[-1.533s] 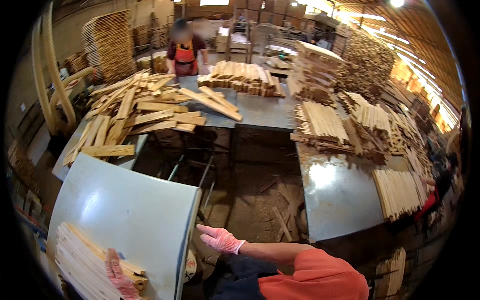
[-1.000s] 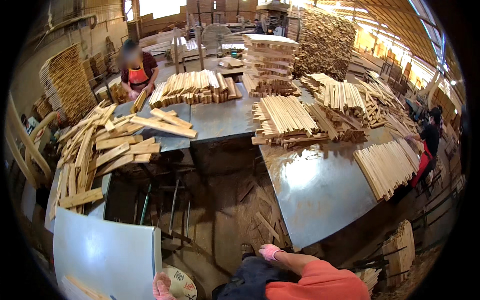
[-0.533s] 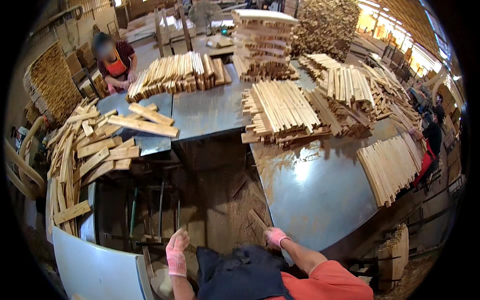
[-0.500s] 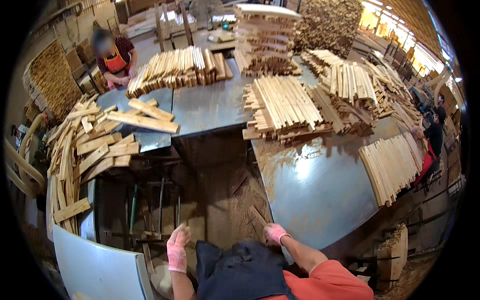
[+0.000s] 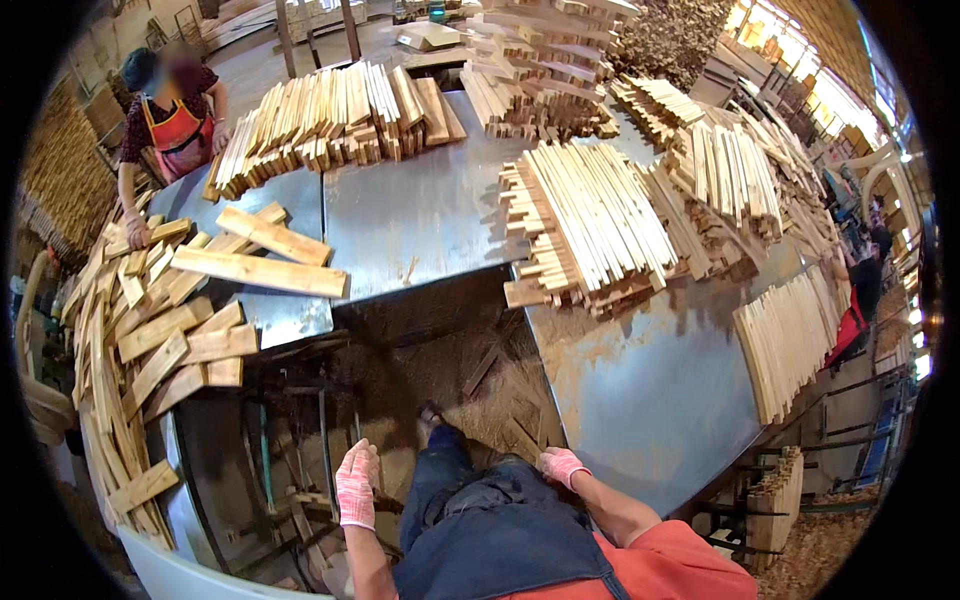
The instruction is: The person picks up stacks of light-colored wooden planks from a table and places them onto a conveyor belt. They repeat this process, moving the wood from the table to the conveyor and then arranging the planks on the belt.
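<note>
My left hand [image 5: 358, 485], in a pink-and-white knit glove, is raised in front of me with its fingers loosely stretched and nothing in them. My right hand [image 5: 562, 467], gloved alike, hangs beside the near corner of the right metal table [image 5: 640, 400]. Its fingers look loosely bent and apart, and I see nothing in them. Neither hand touches any wood. On that table, a stack of pale wooden strips [image 5: 600, 215] lies ahead of my right hand, and a row of strips [image 5: 790, 340] lies along its right side. Loose boards [image 5: 190, 340] are heaped ahead on the left.
Between the tables a gap shows a dusty floor [image 5: 480, 400] and metal frame legs [image 5: 325, 450]. Another metal table [image 5: 410, 220] spans the far side with stacked strips [image 5: 330, 115]. One person [image 5: 180, 120] stands at far left, another [image 5: 865, 280] at the right. A pale panel [image 5: 200, 575] curves at lower left.
My view has shifted, and my leg and shoe now show over the gap. The person at far left has reached an arm down to the loose boards. My hands still hold nothing visible.
</note>
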`<state>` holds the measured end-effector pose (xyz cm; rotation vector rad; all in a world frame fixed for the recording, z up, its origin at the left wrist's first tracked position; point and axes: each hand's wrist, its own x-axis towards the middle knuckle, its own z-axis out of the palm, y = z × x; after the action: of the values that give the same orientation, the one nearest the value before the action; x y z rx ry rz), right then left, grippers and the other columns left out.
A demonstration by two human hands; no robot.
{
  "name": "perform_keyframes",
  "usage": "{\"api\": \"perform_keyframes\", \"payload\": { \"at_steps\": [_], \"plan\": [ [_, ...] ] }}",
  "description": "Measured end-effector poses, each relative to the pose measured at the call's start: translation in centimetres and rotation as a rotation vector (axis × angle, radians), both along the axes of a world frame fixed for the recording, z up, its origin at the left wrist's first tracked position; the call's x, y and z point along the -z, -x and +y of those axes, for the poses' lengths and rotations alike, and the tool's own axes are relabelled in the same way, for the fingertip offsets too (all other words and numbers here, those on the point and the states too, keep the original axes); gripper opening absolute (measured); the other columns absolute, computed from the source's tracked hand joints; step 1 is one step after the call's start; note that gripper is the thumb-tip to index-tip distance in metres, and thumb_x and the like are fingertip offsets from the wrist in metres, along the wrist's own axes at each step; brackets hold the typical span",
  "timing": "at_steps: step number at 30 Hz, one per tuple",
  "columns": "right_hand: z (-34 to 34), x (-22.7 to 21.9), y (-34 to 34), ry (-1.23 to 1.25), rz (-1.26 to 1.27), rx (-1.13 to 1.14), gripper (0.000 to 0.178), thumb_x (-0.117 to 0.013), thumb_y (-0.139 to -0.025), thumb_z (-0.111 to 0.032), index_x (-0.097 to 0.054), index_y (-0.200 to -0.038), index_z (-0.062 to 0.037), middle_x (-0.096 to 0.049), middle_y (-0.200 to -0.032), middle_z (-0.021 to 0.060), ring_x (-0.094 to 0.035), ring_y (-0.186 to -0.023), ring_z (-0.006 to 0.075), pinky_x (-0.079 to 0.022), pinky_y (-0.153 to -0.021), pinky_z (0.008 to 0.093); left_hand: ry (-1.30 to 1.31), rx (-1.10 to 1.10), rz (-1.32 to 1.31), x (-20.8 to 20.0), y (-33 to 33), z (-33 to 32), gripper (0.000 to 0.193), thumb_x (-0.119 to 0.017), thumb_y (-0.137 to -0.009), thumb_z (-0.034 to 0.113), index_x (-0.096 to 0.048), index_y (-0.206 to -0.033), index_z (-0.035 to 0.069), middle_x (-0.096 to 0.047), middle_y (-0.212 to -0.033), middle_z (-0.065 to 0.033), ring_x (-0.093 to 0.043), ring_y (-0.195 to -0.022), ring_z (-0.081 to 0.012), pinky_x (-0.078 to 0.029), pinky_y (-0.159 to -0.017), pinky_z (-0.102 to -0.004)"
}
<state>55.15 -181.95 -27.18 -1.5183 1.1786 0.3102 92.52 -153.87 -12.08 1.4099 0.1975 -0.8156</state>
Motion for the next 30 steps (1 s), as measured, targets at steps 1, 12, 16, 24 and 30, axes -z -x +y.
{"api": "perform_keyframes", "payload": {
  "at_steps": [1, 12, 16, 24, 30],
  "plan": [
    [-0.9, -0.4, -1.7, -0.198, 0.026, 0.272, 0.011, -0.059, -0.102, -0.013, -0.060, -0.112, -0.0092, -0.049, -0.070, 0.0032, -0.049, -0.056, 0.0190, -0.037, -0.049, 0.0356, 0.004, 0.011, 0.009, 0.6, -2.0, -0.9, 0.043, -0.069, -0.105, 0.027, -0.065, -0.139, 0.001, -0.073, -0.124, -0.0094, -0.069, -0.105, -0.0159, -0.054, -0.093, -0.0308],
    [-11.5, -11.4, -21.4, -0.372, -0.245, 0.652, 0.064, -0.062, -0.106, -0.017, -0.034, -0.163, -0.0051, -0.063, -0.097, 0.0099, -0.057, -0.068, 0.0152, -0.050, -0.060, 0.0297, 0.045, 0.369, -0.198, 1.1, -18.5, -17.0, 0.044, -0.068, -0.105, 0.024, -0.063, -0.140, -0.002, -0.072, -0.120, -0.0074, -0.064, -0.100, -0.0118, -0.051, -0.091, -0.0264],
    [-14.7, -14.1, -26.2, -0.279, -0.229, 0.596, 0.064, -0.061, -0.107, -0.020, -0.036, -0.163, -0.0053, -0.067, -0.107, 0.0104, -0.060, -0.078, 0.0153, -0.053, -0.069, 0.0297, 0.070, 0.442, -0.094, 1.7, -19.9, -22.1, 0.042, -0.067, -0.105, 0.023, -0.064, -0.139, -0.002, -0.072, -0.122, -0.0082, -0.065, -0.105, -0.0138, -0.051, -0.095, -0.0280],
    [-28.5, -15.2, -35.6, -0.246, -0.388, 0.544, 0.061, -0.063, -0.105, -0.026, -0.044, -0.159, -0.0042, -0.069, -0.106, 0.0071, -0.062, -0.084, 0.0142, -0.055, -0.076, 0.0298, -0.054, 0.675, 0.093, 2.4, -23.7, -35.7, 0.046, -0.069, -0.104, 0.026, -0.064, -0.140, -0.001, -0.073, -0.118, -0.0082, -0.065, -0.099, -0.0139, -0.052, -0.091, -0.0294],
    [-49.8, -19.7, -45.7, -0.014, -0.521, 0.422, 0.058, -0.063, -0.103, -0.027, -0.051, -0.154, -0.0038, -0.071, -0.103, 0.0075, -0.062, -0.081, 0.0148, -0.054, -0.075, 0.0281, -0.246, 0.740, 0.037, 0.9, -35.0, -49.4, 0.046, -0.070, -0.101, 0.027, -0.066, -0.138, 0.000, -0.075, -0.112, -0.0073, -0.065, -0.097, -0.0147, -0.054, -0.090, -0.0320]
  ]
}}
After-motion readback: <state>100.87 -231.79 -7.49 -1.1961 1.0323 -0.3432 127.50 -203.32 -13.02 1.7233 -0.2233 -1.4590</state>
